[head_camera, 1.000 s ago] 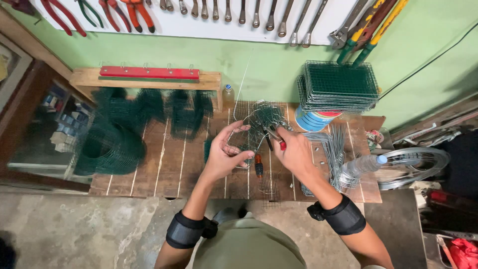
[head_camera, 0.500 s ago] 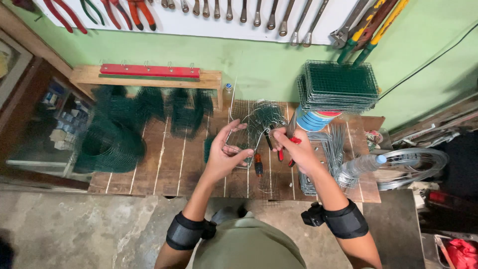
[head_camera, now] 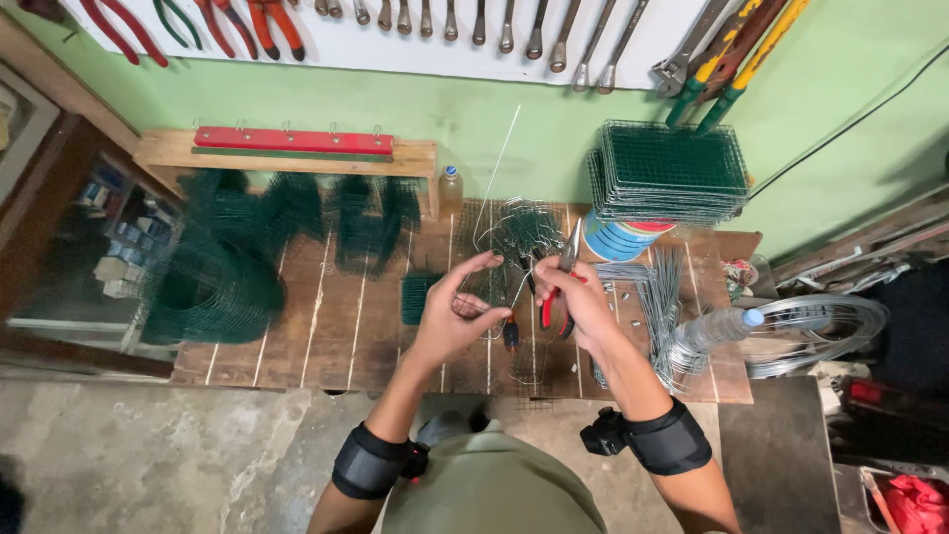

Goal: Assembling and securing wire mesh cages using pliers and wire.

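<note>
Red-handled pliers point(head_camera: 560, 287) now raised in right hand point(head_camera: 578, 302); wire piece point(head_camera: 473, 305) pinched by left hand point(head_camera: 457, 318), at worktop point(head_camera: 326, 336) twelve o'clock.

What we cannot make out at the bench

Our right hand point(head_camera: 578, 302) covers most of the red-handled pliers point(head_camera: 557, 297), so we cannot see how the handles sit in the palm. The thin wire point(head_camera: 473, 307) at our left hand point(head_camera: 457, 321) is too fine to trace (whether it is pinched or merely touched is unclear). The wall tools point(head_camera: 445, 20) at the far side are cut off by the top edge, and the red object point(head_camera: 914, 499) at near right is cut off at the corner. Both our elbows run out of frame.
</note>
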